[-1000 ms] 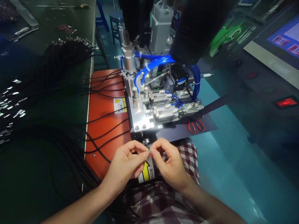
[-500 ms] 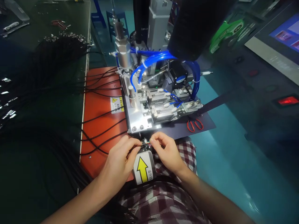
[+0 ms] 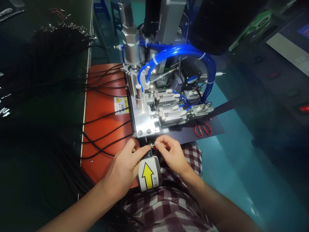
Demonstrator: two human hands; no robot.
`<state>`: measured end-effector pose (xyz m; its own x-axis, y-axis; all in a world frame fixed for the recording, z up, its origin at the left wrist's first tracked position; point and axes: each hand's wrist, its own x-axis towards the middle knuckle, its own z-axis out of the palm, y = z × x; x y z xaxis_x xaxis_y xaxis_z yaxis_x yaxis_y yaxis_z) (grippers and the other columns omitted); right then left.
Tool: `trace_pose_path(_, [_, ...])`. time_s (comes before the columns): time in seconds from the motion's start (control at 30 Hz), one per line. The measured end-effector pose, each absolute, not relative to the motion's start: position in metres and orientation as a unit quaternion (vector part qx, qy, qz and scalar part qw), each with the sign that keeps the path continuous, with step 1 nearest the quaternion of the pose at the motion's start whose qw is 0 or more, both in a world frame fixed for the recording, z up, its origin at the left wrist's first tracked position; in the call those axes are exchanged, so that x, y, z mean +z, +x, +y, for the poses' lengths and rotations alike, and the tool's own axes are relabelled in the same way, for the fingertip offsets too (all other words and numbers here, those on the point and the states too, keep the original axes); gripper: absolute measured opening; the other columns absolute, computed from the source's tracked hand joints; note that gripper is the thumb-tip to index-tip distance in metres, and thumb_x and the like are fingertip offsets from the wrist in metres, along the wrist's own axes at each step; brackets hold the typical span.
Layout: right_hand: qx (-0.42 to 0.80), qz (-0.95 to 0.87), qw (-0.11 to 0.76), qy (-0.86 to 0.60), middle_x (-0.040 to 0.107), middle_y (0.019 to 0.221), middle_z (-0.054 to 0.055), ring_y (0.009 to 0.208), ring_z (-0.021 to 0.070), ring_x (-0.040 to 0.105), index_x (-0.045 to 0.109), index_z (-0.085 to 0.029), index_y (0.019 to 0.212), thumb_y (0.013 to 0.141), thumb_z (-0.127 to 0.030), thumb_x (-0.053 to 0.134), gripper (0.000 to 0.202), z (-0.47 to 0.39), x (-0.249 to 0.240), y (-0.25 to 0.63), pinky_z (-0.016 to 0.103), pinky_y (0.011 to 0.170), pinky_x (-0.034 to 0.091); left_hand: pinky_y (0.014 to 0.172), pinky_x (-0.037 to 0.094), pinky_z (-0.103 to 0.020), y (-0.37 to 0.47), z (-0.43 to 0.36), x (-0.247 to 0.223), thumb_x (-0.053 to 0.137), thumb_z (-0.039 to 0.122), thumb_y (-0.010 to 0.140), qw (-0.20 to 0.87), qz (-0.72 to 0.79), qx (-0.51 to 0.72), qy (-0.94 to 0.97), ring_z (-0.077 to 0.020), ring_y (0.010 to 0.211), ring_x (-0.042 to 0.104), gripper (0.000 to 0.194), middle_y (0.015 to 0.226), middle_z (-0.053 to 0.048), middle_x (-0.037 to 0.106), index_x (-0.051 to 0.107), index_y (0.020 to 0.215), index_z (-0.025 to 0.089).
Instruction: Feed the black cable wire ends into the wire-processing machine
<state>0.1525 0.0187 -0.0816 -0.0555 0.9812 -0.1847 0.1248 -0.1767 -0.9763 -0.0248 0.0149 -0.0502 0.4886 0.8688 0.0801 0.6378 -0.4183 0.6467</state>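
Observation:
Thin coloured wires [image 3: 153, 146], with red and green among them, lie at the near end of the machine's track. My right hand [image 3: 172, 154] pinches their free ends between thumb and forefinger. From the other side, my left hand [image 3: 126, 162] reaches in with its thumb tip at the wires. Its forefinger is bent behind the thumb, and whatever it grips is hidden. Just below both hands is a white machine cover [image 3: 142, 183] with a yellow arrow. The metal machine plate [image 3: 142, 120] stands right beyond the fingers.
Black cables [image 3: 106, 116] cross the orange-red board [image 3: 96, 132] on the left. Blue air hoses [image 3: 178, 51] arch over the pneumatic cylinders [image 3: 169, 114]. Red-handled scissors [image 3: 203, 130] lie on the grey plate at right. A dark cable bundle [image 3: 58, 51] covers the left table.
My left thumb has stretched forward onto the wires, while its forefinger has drawn back from the earlier pinch. My right hand keeps its pinch nearly in place. The view has shifted slightly.

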Motion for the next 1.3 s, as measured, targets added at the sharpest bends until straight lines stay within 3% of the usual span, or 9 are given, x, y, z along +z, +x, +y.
trace_pose_path(1.3, [0.49, -0.523, 0.418, -0.558, 0.052, 0.068, 0.0, 0.062, 0.0137, 0.048, 0.053, -0.019, 0.074, 0.087, -0.028, 0.051, 0.015, 0.0137, -0.0877, 0.1482, 0.025, 0.059, 0.042, 0.059, 0.05, -0.026, -0.0215, 0.0122, -0.0497, 0.04, 0.01, 0.086, 0.173, 0.474, 0.113, 0.856, -0.0167, 0.073, 0.053, 0.04, 0.089, -0.006, 0.047, 0.056, 0.12, 0.024])
